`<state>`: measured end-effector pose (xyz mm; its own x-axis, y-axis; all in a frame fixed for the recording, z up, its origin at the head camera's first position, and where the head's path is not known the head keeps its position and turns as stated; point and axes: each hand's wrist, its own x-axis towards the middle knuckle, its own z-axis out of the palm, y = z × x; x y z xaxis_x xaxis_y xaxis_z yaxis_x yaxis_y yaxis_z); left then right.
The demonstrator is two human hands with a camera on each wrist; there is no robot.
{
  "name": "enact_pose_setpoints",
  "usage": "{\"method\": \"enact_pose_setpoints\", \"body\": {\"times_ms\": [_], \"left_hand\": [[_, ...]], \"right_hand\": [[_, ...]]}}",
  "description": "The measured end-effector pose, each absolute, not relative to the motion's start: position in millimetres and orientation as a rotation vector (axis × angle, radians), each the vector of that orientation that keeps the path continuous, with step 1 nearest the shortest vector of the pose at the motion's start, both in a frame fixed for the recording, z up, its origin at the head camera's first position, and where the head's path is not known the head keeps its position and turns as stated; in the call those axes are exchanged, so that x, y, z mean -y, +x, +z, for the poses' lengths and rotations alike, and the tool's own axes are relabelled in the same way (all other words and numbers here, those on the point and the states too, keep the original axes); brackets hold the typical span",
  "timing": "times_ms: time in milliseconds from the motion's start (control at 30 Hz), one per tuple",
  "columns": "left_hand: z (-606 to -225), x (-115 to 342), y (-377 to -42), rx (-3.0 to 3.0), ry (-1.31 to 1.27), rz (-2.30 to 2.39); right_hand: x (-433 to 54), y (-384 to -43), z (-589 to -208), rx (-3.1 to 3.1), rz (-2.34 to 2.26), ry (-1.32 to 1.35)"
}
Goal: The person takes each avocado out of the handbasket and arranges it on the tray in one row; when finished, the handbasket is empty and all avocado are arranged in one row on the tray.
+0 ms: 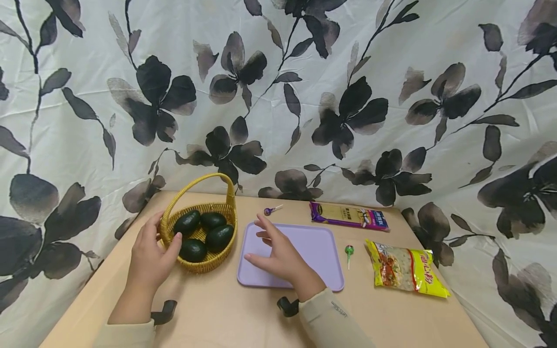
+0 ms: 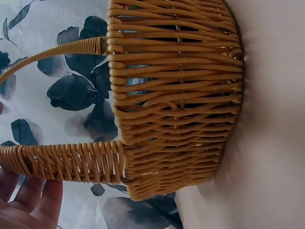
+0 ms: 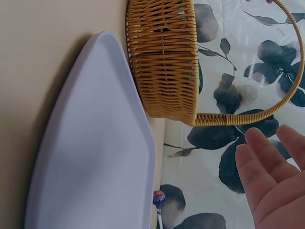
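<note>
Left hand (image 1: 149,261) at basket (image 1: 208,266) of avocados (image 1: 219,238)

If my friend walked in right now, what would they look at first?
Probably the big dark flowers on the pale cloth that fills the background. Next, perhaps, the golden wicker basket on the left, holding four dark green avocados, with the left hand at its handle. Then the lilac tray in the middle, below the right hand.
</note>
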<state>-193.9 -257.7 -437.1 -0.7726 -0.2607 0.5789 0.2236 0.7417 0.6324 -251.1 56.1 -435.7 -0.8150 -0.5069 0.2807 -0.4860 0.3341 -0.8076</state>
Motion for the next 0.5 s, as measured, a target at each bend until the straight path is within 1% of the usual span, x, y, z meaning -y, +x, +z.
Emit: {"method": "enact_pose_setpoints", "body": {"times_ms": [500], "left_hand": [[-457,267,-190,2.335,0.050,-0.923]], "right_hand": [[-25,-276,-438,-2.428,-1.610,-0.858]]}}
